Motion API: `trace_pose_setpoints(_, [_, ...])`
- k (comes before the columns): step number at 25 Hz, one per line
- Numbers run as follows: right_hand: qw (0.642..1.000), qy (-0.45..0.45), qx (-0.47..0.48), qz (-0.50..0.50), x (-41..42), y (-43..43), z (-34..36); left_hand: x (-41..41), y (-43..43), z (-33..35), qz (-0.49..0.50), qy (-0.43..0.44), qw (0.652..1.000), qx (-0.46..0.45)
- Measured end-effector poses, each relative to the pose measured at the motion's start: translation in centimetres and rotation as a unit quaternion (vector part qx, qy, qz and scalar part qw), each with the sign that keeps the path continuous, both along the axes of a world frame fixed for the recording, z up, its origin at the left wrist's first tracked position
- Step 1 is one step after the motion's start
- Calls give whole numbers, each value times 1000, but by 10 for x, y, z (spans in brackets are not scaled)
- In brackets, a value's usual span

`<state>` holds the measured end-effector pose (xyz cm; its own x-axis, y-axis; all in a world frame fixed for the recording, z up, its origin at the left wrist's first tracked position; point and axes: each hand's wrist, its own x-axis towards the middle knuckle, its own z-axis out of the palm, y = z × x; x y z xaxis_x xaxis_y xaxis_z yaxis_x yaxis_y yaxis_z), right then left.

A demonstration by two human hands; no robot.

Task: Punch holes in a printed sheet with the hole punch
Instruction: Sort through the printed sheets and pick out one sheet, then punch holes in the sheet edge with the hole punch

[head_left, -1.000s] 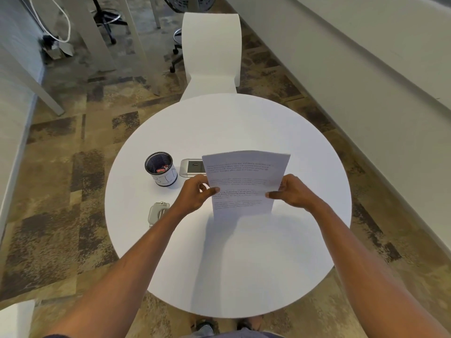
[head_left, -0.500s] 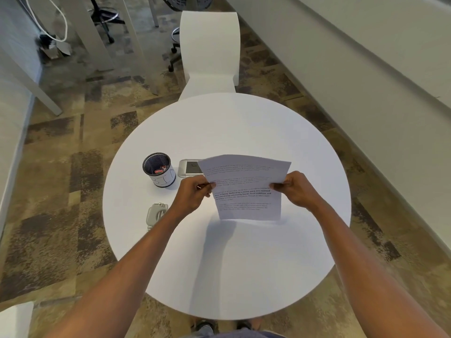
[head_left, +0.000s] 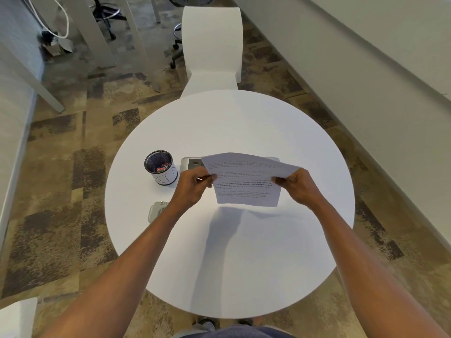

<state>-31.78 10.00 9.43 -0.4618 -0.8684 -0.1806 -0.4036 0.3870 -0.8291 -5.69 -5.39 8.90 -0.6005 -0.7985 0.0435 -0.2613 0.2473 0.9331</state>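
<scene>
I hold the printed sheet in the air over the round white table. My left hand pinches its left edge and my right hand pinches its right edge. The sheet's upper half bends over, away from me, while the lower half hangs down with the text facing me. A flat silver-grey device, possibly the hole punch, lies just behind the sheet's left corner and is partly hidden. A small grey metal tool lies by my left forearm, half covered.
A dark mesh cup with small items inside stands left of the sheet. A white chair faces me across the table. A wall runs along the right, and desk legs and office chairs stand at the far left.
The sheet's upper half has bent over away from me, so the sheet looks shorter. Both hands have shifted slightly apart along its edges and kept their hold.
</scene>
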Motion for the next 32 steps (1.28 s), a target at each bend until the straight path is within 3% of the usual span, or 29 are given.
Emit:
trace_pose_setpoints(5, [999,-11,23,37,7,6,-10,4,-2,-11,2,-55,998,-10])
trace_pose_setpoints(9, [999,3,40,-8,0,2,-19,3,-4,-13,5,-36,999,-14])
trace_pose_setpoints(14, [997,-5,62,55,4,3,-18,2,-4,-17,-12,-66,998,-2])
trace_pose_setpoints(17, [998,10,54,27,7,1,-20,4,0,-19,0,-63,998,8])
trace_pose_setpoints(23, [990,-131,-15,41,21,6,-3,14,-3,-13,36,3,993,116])
trace_pose_setpoints(26, [991,-131,-13,-1,41,5,-11,29,-2,-20,42,-6,984,171])
trace_pose_setpoints(29, [985,-156,-16,-72,52,10,-21,63,-11,-33,164,1,969,187])
trace_pose_setpoints(32, [974,-198,14,-106,62,21,-33,109,-23,-53,315,-108,937,104])
